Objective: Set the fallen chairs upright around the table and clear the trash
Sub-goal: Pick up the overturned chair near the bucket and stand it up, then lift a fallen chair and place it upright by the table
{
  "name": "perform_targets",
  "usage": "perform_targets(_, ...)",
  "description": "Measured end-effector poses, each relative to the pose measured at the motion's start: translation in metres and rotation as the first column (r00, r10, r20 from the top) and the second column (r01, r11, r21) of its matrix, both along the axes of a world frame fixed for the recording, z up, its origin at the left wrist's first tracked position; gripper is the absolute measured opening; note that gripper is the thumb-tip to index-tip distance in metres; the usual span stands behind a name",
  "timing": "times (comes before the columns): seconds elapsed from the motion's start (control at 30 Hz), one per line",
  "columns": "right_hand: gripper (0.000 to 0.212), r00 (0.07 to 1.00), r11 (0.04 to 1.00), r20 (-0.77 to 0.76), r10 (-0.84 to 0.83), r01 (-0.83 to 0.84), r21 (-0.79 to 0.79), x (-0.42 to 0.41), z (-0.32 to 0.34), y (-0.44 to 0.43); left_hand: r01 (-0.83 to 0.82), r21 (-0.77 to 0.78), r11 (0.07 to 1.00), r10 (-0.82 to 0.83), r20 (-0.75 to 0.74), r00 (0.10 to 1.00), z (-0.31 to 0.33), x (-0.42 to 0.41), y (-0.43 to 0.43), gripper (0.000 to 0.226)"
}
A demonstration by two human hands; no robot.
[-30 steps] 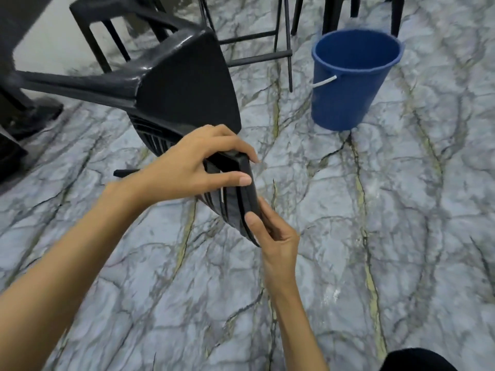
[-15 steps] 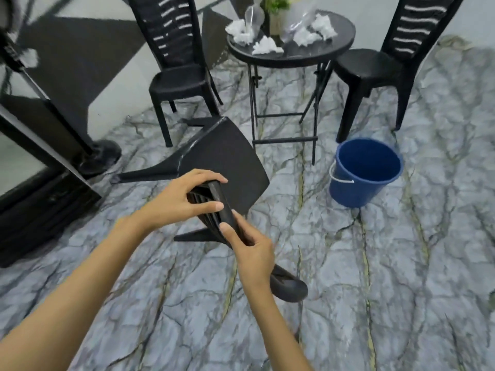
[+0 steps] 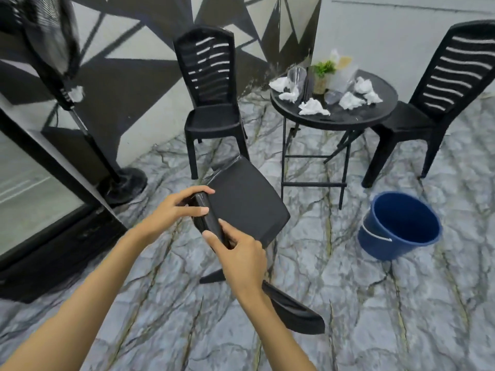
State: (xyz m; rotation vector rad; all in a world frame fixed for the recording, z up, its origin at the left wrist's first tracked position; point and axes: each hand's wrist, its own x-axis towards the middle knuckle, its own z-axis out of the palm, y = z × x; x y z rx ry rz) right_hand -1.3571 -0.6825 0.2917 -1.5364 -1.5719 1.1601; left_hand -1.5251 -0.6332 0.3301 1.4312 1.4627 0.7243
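A black plastic chair is tilted in front of me, its seat facing up and away. My left hand grips the top edge of its backrest. My right hand holds the same edge a little lower. One chair leg touches the floor near my right forearm. Beyond stands a round black table strewn with several crumpled white tissues, a clear plastic cup and a small potted plant.
Two black chairs stand upright: one left of the table, one at the right. A blue bucket sits on the marble floor to the right. A standing fan and a dark glass door are at the left.
The chair has risen from lying on the floor toward upright, both hands still holding its backrest. My view has lifted, bringing the table, both upright chairs and the wall into sight.
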Motion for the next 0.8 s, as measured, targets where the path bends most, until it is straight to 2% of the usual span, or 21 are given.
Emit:
perform_targets(0.23,0.055,0.996,0.995,0.032,0.078,-0.076,-0.057,-0.072,0.035,0.050,0.034,-0.027,0.999,-0.033,0.034,0.999,0.022,-0.086,0.046,0.053)
perform_targets(0.4,0.062,0.995,0.993,0.013,0.095,-0.094,-0.075,-0.115,0.042,0.079,0.110,0.010,0.994,-0.111,0.077,0.991,0.024,-0.137,0.077,0.045)
perform_targets(0.47,0.064,0.995,0.990,-0.044,0.093,-0.097,-0.099,-0.129,0.042,0.090,0.119,0.034,0.992,-0.122,0.072,0.990,0.021,-0.159,0.089,0.043)
perform_targets(0.57,0.056,0.991,0.988,-0.127,0.051,-0.069,-0.137,-0.140,0.034,0.107,0.118,0.061,0.991,-0.124,0.104,0.987,0.016,-0.192,0.107,0.037)
perform_targets(0.7,0.044,0.975,0.978,-0.201,0.091,-0.126,-0.168,-0.140,0.034,0.112,0.169,0.040,0.985,-0.173,0.134,0.976,0.013,-0.242,0.133,0.054)
perform_targets(0.8,0.033,0.967,0.963,-0.219,0.131,-0.177,-0.204,-0.139,0.034,0.108,0.147,0.051,0.988,-0.154,0.167,0.974,0.010,-0.275,0.153,0.044)
